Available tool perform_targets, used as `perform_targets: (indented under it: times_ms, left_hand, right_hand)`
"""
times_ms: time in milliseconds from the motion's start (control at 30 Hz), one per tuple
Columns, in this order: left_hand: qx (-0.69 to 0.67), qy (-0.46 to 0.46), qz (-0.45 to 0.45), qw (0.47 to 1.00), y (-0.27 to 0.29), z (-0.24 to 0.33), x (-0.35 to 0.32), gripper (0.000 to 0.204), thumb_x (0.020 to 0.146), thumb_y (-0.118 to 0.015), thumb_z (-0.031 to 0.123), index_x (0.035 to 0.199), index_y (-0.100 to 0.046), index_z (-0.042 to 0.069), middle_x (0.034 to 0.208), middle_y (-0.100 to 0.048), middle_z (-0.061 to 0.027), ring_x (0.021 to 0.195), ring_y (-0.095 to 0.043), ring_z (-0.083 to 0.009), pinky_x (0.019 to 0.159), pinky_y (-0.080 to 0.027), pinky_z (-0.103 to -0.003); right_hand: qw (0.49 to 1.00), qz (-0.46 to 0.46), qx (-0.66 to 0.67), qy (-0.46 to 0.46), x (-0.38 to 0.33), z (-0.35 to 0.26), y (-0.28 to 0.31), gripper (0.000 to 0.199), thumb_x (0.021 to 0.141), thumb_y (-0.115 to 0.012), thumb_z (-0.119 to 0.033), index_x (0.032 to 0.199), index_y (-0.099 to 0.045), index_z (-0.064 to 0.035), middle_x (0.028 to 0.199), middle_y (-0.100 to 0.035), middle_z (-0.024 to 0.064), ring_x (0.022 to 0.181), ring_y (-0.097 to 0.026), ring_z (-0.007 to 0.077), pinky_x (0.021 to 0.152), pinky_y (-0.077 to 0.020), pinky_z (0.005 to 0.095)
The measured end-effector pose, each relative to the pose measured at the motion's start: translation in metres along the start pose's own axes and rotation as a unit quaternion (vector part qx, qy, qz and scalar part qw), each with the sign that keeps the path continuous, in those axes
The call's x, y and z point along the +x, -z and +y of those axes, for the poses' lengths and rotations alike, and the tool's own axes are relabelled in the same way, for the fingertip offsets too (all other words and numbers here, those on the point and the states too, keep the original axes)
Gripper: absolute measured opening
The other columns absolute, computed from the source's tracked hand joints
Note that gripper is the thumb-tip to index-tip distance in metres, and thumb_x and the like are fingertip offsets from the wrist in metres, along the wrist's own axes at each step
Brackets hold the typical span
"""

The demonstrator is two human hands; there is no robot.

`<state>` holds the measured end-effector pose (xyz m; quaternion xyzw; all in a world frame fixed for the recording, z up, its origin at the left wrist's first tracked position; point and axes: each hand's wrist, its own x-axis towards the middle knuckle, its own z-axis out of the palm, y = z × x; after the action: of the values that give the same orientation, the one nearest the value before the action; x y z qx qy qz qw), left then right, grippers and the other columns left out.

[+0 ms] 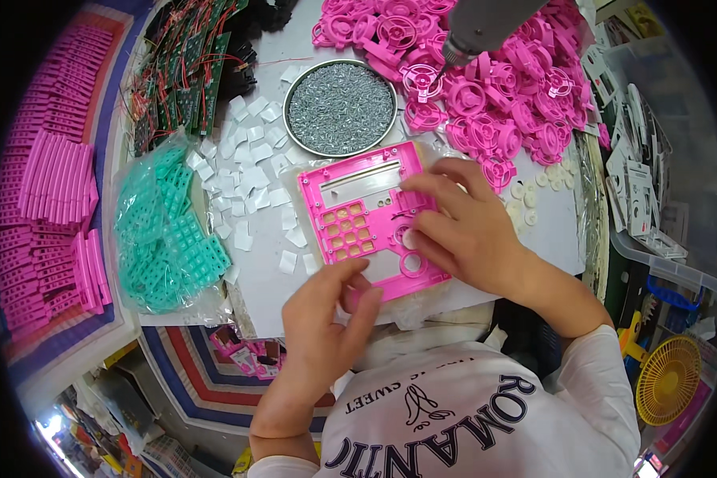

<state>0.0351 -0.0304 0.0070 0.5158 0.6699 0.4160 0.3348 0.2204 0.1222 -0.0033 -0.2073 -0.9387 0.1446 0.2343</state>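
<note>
A pink plastic panel (381, 285) lies at the middle of the table, with a long window at the top, a grid of square holes at the left and a round ring at the lower right. My right hand (472, 227) reaches over its right side, fingertips closed on a small white round button (409, 238) at the panel. At the panel's lower left edge is my left hand (327, 315), thumb and index finger apart, the index fingertip touching the panel. The other fingers of that hand are partly hidden.
A round tin of small screws (341, 107) stands behind the panel. Pink round parts (502, 95) pile up at the back right, below a dark power screwdriver (486, 28). White square pieces (251, 175), a bag of teal keypads (163, 239) and green circuit boards (183, 80) lie left.
</note>
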Motion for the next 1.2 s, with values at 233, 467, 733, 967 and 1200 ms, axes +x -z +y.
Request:
perform_targets:
  times_ms: [233,467,733,967,1200]
  left_hand:
    - [0.038,-0.057,0.02,0.997,0.012,-0.01,0.005,0.021,0.087,-0.074,0.001,0.108,-0.07,0.001,0.084,-0.069,-0.0045,0.066,-0.058,-0.0108,0.057,-0.043,-0.025]
    - [0.108,-0.109,0.04,0.987,0.021,0.007,0.064,0.009,0.088,-0.073,0.005,0.097,-0.072,0.004,0.079,-0.069,-0.0039,0.063,-0.057,-0.0113,0.057,-0.042,-0.026]
    - [0.425,-0.198,0.022,0.883,0.009,-0.053,0.2,0.013,0.086,-0.074,0.018,0.09,-0.073,0.006,0.084,-0.068,-0.0128,0.088,-0.067,-0.0349,0.079,-0.052,-0.048]
    - [0.433,-0.22,0.044,0.873,0.005,-0.062,0.208,0.017,0.088,-0.071,0.018,0.082,-0.069,0.002,0.081,-0.069,-0.0144,0.076,-0.064,-0.0375,0.072,-0.051,-0.049]
    - [-0.036,-0.051,-0.19,0.98,0.019,0.002,0.129,0.016,0.088,-0.076,0.015,0.08,-0.066,0.005,0.073,-0.064,-0.0086,0.062,-0.056,-0.0311,0.062,-0.045,-0.04]
  right_hand:
    - [0.999,-0.041,-0.027,-0.001,0.01,0.0,-0.018,0.026,0.067,-0.074,-0.013,0.087,-0.066,-0.0002,0.122,-0.061,0.0129,0.12,-0.053,0.0373,0.092,-0.0509,0.047]
    - [0.994,-0.046,-0.078,-0.054,0.011,-0.013,-0.021,0.025,0.069,-0.075,-0.007,0.09,-0.063,-0.0001,0.123,-0.061,0.0142,0.122,-0.052,0.0406,0.099,-0.0456,0.0504]
    - [0.998,0.004,0.005,-0.069,0.012,-0.002,-0.002,0.033,0.069,-0.082,-0.012,0.094,-0.061,-0.0048,0.118,-0.06,0.014,0.113,-0.053,0.0349,0.098,-0.0415,0.0481]
    - [0.869,0.413,0.272,-0.012,0.067,0.082,0.078,0.034,0.095,-0.066,-0.009,0.125,-0.05,-0.0007,0.121,-0.061,0.0189,0.113,-0.06,0.0258,0.098,-0.0494,0.0433]
    - [0.847,-0.049,0.528,-0.034,0.091,0.072,0.111,0.049,0.091,-0.073,-0.022,0.129,-0.051,-0.0007,0.083,-0.068,0.0109,0.072,-0.065,0.022,0.068,-0.0553,0.0359]
